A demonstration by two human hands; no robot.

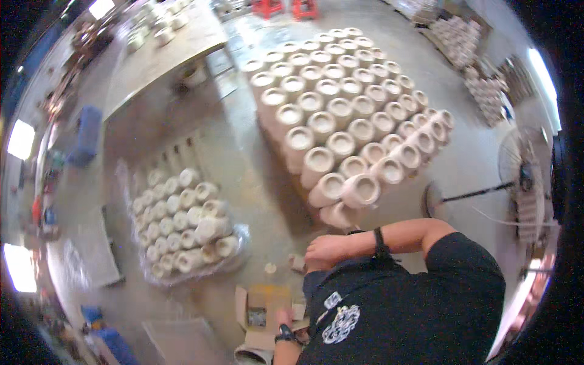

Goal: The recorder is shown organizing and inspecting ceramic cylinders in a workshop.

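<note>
My right hand (pixel 325 250), with a black band at the wrist, is drawn across in front of my black shirt. Its fingers look curled, and whatever may be in them is hidden. A small pale piece (pixel 296 263) is seen just left of it. Lower down, my left hand (pixel 284 317), with a dark watch on the wrist, is at the right side of an opened cardboard box (pixel 241 307). Its fingers are blurred, so I cannot make out a grip. A pale round hollow piece (pixel 250 355) lies below the box.
Right of centre, a large stack of pale round ceramic-looking pots (pixel 340 144) rises close by. Smaller pots (pixel 182 225) stand in rows on plastic wrap at left. A table (pixel 182 45) is at far left, a standing fan (pixel 517 164) at right, red stools (pixel 304 8) at the back.
</note>
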